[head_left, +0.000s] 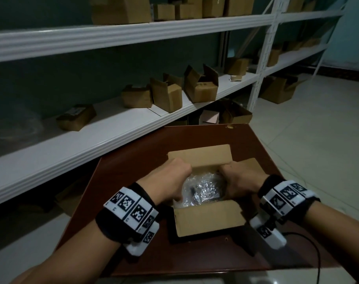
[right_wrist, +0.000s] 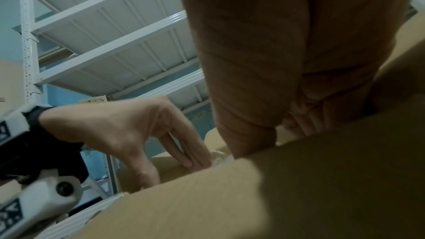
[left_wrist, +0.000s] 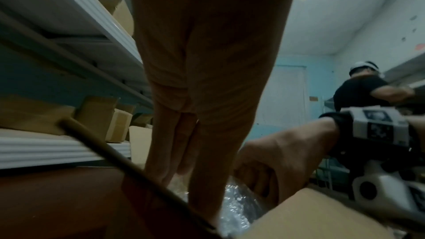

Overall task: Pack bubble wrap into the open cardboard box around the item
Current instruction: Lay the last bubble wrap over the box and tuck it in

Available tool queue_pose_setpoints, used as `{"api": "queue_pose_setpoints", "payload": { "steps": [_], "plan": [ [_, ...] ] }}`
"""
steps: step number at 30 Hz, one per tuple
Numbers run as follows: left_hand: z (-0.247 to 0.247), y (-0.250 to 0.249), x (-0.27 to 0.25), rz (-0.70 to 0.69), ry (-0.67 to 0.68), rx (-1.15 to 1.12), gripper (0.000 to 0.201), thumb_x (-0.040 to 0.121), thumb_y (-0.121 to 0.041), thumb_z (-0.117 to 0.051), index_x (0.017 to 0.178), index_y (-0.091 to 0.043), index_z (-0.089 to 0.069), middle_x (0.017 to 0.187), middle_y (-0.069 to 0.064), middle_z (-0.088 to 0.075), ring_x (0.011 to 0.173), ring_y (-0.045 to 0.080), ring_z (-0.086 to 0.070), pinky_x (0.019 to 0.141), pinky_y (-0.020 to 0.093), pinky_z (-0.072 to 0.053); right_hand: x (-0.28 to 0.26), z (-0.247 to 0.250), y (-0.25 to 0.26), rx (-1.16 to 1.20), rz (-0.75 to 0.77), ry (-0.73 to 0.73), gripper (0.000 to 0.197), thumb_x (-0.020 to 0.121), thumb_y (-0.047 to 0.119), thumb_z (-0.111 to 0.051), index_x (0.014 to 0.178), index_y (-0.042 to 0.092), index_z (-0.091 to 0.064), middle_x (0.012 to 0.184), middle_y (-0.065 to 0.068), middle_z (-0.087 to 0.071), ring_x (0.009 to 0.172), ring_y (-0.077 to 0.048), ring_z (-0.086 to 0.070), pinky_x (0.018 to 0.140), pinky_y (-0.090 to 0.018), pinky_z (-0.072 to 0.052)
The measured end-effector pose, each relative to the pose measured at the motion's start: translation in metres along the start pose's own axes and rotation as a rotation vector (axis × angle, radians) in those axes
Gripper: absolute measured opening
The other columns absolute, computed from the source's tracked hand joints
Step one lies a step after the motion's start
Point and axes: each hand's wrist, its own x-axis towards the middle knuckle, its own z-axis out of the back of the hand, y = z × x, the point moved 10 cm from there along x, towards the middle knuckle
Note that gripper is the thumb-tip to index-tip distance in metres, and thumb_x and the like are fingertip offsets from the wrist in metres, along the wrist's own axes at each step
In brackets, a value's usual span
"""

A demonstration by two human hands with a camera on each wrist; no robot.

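Observation:
An open cardboard box [head_left: 207,218] stands on a dark red-brown table [head_left: 133,171] with its flaps spread outward. Crumpled clear bubble wrap [head_left: 205,187] fills the inside, and something dark shows through it. My left hand [head_left: 175,181] reaches into the left side; its straight fingers [right_wrist: 184,148] point down and press on the wrap [right_wrist: 218,157]. My right hand [head_left: 237,182] is in the right side, fingers [left_wrist: 264,174] pushed down into the wrap [left_wrist: 236,206]. The fingertips of both hands are hidden by the wrap and the near flap.
A long white shelf [head_left: 92,144] runs just behind and left of the table, carrying several small cardboard boxes [head_left: 166,95]. More boxes sit under it and on higher shelves. A black cable [head_left: 316,253] trails off the table's right front. Another person [left_wrist: 358,90] works at the room's far side.

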Motion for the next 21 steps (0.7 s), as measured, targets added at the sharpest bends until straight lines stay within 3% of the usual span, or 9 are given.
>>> {"api": "queue_pose_setpoints", "payload": {
  "steps": [3, 9, 11, 13, 15, 17, 21],
  "plan": [
    [-0.012, -0.002, 0.006, 0.011, 0.067, -0.007, 0.041, 0.068, -0.024, -0.097, 0.085, -0.01, -0.063, 0.078, -0.001, -0.054, 0.066, 0.01, -0.054, 0.05, 0.019, -0.039, 0.0, 0.001, -0.006, 0.014, -0.014, -0.018, 0.05, 0.077, 0.042, -0.084, 0.114, 0.013, -0.067, 0.111, -0.006, -0.07, 0.101, -0.025, -0.068, 0.077, -0.026, -0.047],
    [-0.03, -0.006, 0.016, -0.003, 0.135, 0.019, 0.028, 0.08, -0.021, -0.089, 0.096, -0.008, -0.069, 0.096, 0.004, -0.063, 0.077, 0.014, -0.058, 0.036, 0.01, -0.033, 0.005, -0.01, -0.003, 0.049, -0.01, 0.046, 0.048, 0.081, 0.042, -0.08, 0.118, 0.015, -0.067, 0.118, -0.006, -0.072, 0.106, -0.023, -0.069, 0.095, -0.033, -0.058],
    [-0.037, -0.01, 0.02, -0.028, 0.121, 0.049, 0.02, 0.085, -0.01, -0.083, 0.084, -0.009, -0.063, 0.096, 0.007, -0.063, 0.08, 0.018, -0.059, 0.052, 0.014, -0.047, 0.007, -0.013, -0.004, 0.028, -0.02, 0.069, 0.048, 0.083, 0.043, -0.077, 0.121, 0.016, -0.065, 0.12, -0.006, -0.071, 0.109, -0.023, -0.068, 0.098, -0.034, -0.056],
    [-0.044, -0.014, 0.021, -0.059, 0.11, 0.076, 0.015, 0.086, -0.003, -0.079, 0.09, -0.007, -0.066, 0.096, 0.008, -0.06, 0.077, 0.019, -0.056, 0.067, 0.025, -0.052, 0.008, -0.009, -0.006, -0.008, -0.02, 0.018, 0.052, 0.076, 0.048, -0.081, 0.117, 0.02, -0.066, 0.116, 0.0, -0.07, 0.104, -0.019, -0.068, 0.094, -0.033, -0.058],
    [-0.046, -0.014, 0.023, -0.076, 0.065, 0.08, 0.02, 0.087, 0.0, -0.076, 0.104, -0.006, -0.068, 0.096, 0.007, -0.058, 0.067, 0.014, -0.05, 0.061, 0.026, -0.047, 0.008, -0.008, -0.008, -0.007, -0.026, 0.009, 0.05, 0.074, 0.047, -0.084, 0.114, 0.024, -0.066, 0.113, 0.003, -0.069, 0.103, -0.017, -0.067, 0.093, -0.032, -0.058],
    [-0.045, -0.011, 0.025, -0.089, 0.007, 0.072, 0.021, 0.089, 0.0, -0.072, 0.108, -0.006, -0.066, 0.094, 0.006, -0.058, 0.064, 0.012, -0.047, 0.055, 0.025, -0.044, 0.008, -0.01, -0.007, 0.002, -0.031, 0.029, 0.041, 0.076, 0.043, -0.085, 0.11, 0.027, -0.067, 0.11, 0.005, -0.068, 0.103, -0.016, -0.066, 0.091, -0.029, -0.057],
    [-0.042, -0.003, 0.024, -0.079, -0.077, 0.068, 0.023, 0.089, 0.002, -0.064, 0.108, -0.009, -0.061, 0.082, 0.003, -0.055, 0.065, 0.018, -0.054, 0.055, 0.031, -0.053, 0.004, -0.008, -0.008, -0.013, -0.047, 0.013, 0.042, 0.076, 0.041, -0.085, 0.111, 0.024, -0.068, 0.109, 0.003, -0.07, 0.1, -0.017, -0.067, 0.088, -0.028, -0.058]
  ]
}}
